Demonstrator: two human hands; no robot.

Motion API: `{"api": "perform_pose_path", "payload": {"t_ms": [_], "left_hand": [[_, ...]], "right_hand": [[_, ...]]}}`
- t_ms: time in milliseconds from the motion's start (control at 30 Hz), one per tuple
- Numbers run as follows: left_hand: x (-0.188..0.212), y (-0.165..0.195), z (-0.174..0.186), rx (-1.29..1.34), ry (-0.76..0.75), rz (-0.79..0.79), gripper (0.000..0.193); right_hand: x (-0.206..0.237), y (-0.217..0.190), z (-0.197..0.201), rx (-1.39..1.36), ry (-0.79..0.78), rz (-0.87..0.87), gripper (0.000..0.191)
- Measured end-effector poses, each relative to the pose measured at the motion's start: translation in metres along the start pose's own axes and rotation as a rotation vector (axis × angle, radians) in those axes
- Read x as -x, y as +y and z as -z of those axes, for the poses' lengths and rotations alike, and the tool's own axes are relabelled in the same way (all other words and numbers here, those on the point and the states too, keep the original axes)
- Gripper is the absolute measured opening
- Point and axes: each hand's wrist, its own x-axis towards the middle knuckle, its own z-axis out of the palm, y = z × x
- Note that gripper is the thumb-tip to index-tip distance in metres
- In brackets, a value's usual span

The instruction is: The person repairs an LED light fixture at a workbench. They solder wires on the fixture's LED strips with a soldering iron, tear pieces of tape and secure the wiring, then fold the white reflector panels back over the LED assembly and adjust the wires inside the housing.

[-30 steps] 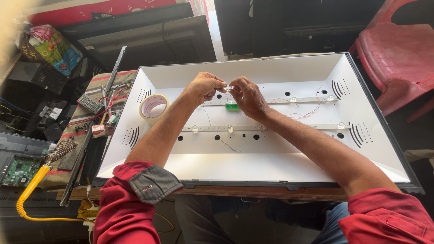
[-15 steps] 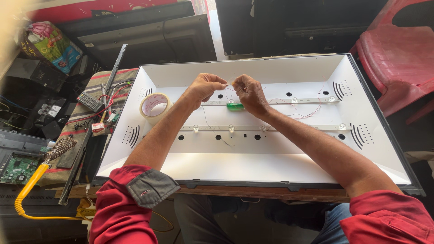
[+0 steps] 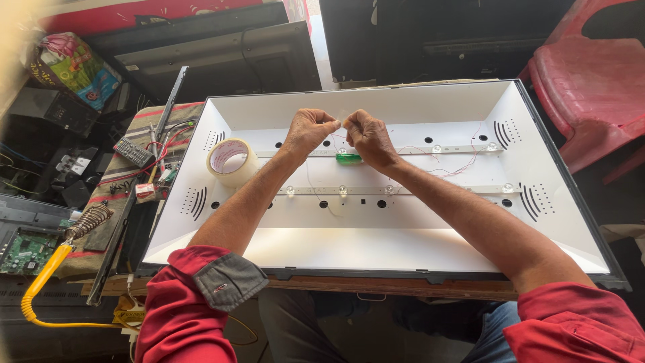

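Cluttered workbench stuff is seen all around: a big white backlight tray (image 3: 376,235) is laid flat across the middle of the frame, long axis running left to right. Two thin LED strips are fixed inside it, both running left-right along the tray's length; the upper strip (image 3: 463,148) sits in the upper middle, the lower strip (image 3: 349,191) just below centre.

Both hands are brought together above the upper strip, slightly left of centre. The left hand (image 3: 309,131) and the right hand (image 3: 368,138) are each pinched shut, fingertips nearly touching, with thin wires (image 3: 334,139) gripped between them. What exactly is held at the tips is too small to tell beyond that. The loose wires are trailed down over the lower strip and off toward the right along the upper strip. A small green part (image 3: 349,158) is seen just under the right hand, lying along the strip.

A roll of clear tape (image 3: 231,161) is rested on the tray's left slope. Left of the tray, a soldering iron with a yellow handle (image 3: 48,265) is parked in the lower left, pointing up-right. A red plastic chair (image 3: 591,87) is seen upper right.
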Motion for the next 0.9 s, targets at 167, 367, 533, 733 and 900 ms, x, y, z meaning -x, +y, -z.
{"api": "perform_pose_path", "payload": {"t_ms": [167, 367, 533, 733, 900], "left_hand": [[-0.006, 0.002, -0.003, 0.057, 0.035, 0.046, 0.015], [-0.013, 0.001, -0.004, 0.062, 0.076, 0.126, 0.013], [-0.017, -0.003, -0.007, 0.123, 0.055, 0.106, 0.013], [-0.008, 0.011, -0.006, -0.011, 0.068, 0.059, 0.018], [0.009, 0.030, -0.003, -0.511, 0.129, -0.007, 0.026]], "right_hand": [[0.001, -0.001, -0.001, -0.065, 0.063, -0.009, 0.011], [0.003, 0.000, 0.003, -0.046, 0.104, 0.094, 0.021], [0.004, -0.002, -0.001, 0.063, 0.092, 0.169, 0.014], [0.005, -0.004, 0.000, 0.085, 0.104, 0.208, 0.011], [0.003, -0.002, 0.001, 0.118, 0.080, 0.192, 0.008]]}}
